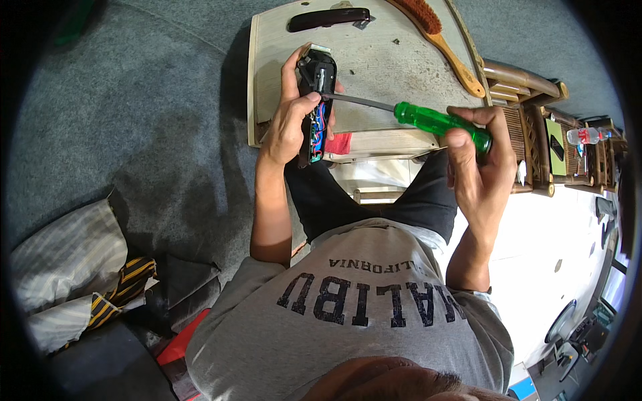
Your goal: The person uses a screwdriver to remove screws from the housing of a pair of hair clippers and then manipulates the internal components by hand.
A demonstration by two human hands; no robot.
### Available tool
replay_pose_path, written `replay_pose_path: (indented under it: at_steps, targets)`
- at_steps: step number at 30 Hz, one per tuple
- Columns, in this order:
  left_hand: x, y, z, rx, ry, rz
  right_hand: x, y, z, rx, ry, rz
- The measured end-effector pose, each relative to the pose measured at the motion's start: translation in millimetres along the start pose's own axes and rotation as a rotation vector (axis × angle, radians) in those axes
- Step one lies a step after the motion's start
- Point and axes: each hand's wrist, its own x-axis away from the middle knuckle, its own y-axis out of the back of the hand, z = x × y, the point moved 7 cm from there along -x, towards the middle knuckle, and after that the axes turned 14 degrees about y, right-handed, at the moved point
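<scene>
My left hand (292, 123) is closed around an opened black hair clipper (322, 80), which stands upright with its metal blade at the far end. Its casing is off on the upper side, so blue parts and red wires show in the lower half. In my right hand (478, 164) is a screwdriver (428, 119) with a clear green handle, gripped by the fingers and thumb. Its metal shaft points left, and the tip meets the clipper near my left thumb; the exact contact is hidden. A dark, long cover piece (328, 19) lies at the far side of the small table.
The pale wooden table (374, 63) carries a wooden-handled brush (445, 50) at its right and small dark bits. A red cloth (339, 143) shows at its near edge. Bamboo furniture (528, 134) with a plastic bottle (583, 136) stands right. Striped fabric (73, 260) lies left.
</scene>
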Motion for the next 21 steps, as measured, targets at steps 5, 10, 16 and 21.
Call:
replay_pose_path:
  at_steps: [5, 10, 16, 21]
  targets:
    - [-1.9, -9.9, -3.1, -0.050, -0.002, -0.044, -4.6, 6.1, 0.3, -0.053, 0.237, -0.162]
    - [0.3, -6.9, -5.2, -0.119, -0.056, -0.047, -2.5, 1.5, -13.7, -0.169, 0.145, -0.163]
    - [1.0, -6.9, -4.8, -0.114, -0.050, -0.050, 0.7, 2.3, -17.3, -0.071, 0.108, -0.111]
    - [1.3, -6.9, -4.5, -0.168, -0.069, -0.042, 3.5, -1.3, -15.7, -0.098, 0.222, -0.188]
